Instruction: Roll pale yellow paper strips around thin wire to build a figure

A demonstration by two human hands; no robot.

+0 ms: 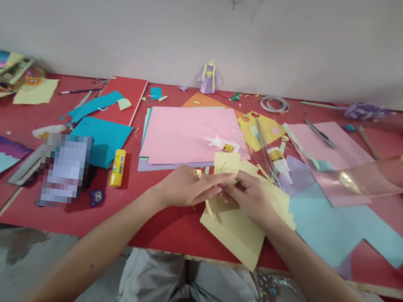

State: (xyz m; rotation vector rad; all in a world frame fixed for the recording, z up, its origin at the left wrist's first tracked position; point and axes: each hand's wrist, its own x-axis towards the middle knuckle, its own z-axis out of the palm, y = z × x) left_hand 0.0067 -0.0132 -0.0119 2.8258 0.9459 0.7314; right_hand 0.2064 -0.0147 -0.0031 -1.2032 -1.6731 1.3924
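My left hand (186, 186) and my right hand (250, 198) meet at the fingertips over the front of the table. A narrow yellow paper strip (209, 208) hangs below my left fingers, and a small rolled end shows by its thumb side. My right hand is closed in a pinch against the left fingers; what lies between its fingertips is hidden. Just behind the fingers is a small yellow paper piece (226, 162) with faint marks; I cannot tell whether it is held. Under both hands lies a larger pale yellow sheet (239, 234), partly over the table edge.
Behind my hands are a pink paper stack (189, 135) and two glue bottles, one white (280, 163). A yellow glue stick (118, 167) stands left, near teal paper (103, 141). Light blue paper (335, 226) and a clear plastic bottle (386, 169) lie right. A paper doll (209, 77) leans on the wall.
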